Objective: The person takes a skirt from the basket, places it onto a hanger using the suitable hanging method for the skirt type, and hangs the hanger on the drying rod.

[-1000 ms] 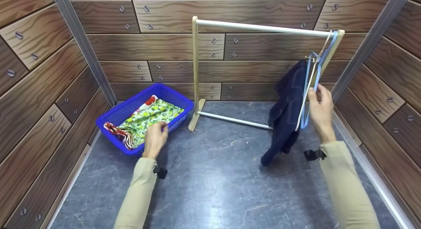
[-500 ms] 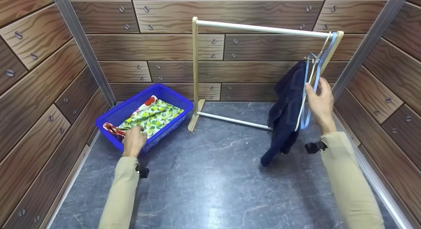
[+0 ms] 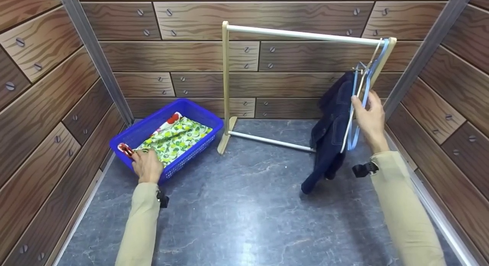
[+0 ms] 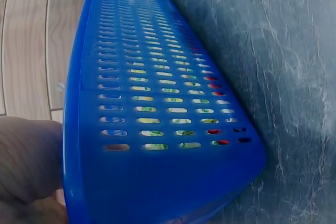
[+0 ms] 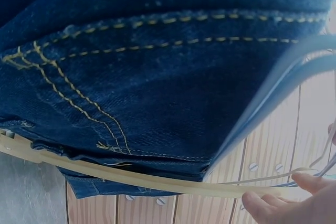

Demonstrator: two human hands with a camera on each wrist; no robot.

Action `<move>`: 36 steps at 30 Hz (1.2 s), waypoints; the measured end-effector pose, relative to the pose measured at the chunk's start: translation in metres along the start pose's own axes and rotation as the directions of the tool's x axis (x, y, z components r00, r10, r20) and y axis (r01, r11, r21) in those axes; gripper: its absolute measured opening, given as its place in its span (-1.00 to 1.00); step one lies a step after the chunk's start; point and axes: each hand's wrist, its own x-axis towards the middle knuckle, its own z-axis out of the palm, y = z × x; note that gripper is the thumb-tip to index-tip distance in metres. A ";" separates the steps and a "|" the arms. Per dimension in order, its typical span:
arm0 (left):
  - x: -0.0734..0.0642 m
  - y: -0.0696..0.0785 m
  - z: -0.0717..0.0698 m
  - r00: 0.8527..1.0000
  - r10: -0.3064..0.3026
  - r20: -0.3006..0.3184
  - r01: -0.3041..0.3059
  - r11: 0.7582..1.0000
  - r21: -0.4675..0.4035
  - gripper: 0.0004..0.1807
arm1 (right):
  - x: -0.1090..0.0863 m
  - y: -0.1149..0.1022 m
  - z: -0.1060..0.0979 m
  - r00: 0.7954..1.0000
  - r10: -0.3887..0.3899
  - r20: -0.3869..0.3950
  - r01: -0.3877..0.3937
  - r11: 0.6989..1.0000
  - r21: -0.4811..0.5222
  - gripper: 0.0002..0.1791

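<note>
A person's left hand (image 4: 29, 166) sits at the edge of a blue basket (image 4: 152, 182), its fingers partly hidden behind the plastic. Beside the fingers, rows of slots in the basket's side reveal patterned cloth (image 4: 156, 146) in green, yellow, white and red. Wood-patterned panels (image 4: 29, 66) stand beyond the fingers; marbled grey-blue floor (image 4: 294, 103) spreads across the basket from them.

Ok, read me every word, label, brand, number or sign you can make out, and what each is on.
Nothing readable in any view.
Blue basket: no lettering shows on its visible sides.
Denim garment: yellow-stitched, but no label or brand shows.
Green-and-yellow patterned cloth: no words can be made out.
Pale hanger: none visible.
Black wrist devices: too small to tell whether they carry any marking.
</note>
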 end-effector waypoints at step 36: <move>0.031 -0.011 0.013 0.956 -0.035 0.292 -0.070 0.937 0.342 -0.67 | -0.003 0.002 -0.002 0.999 0.035 0.003 -0.035 0.998 0.058 -0.44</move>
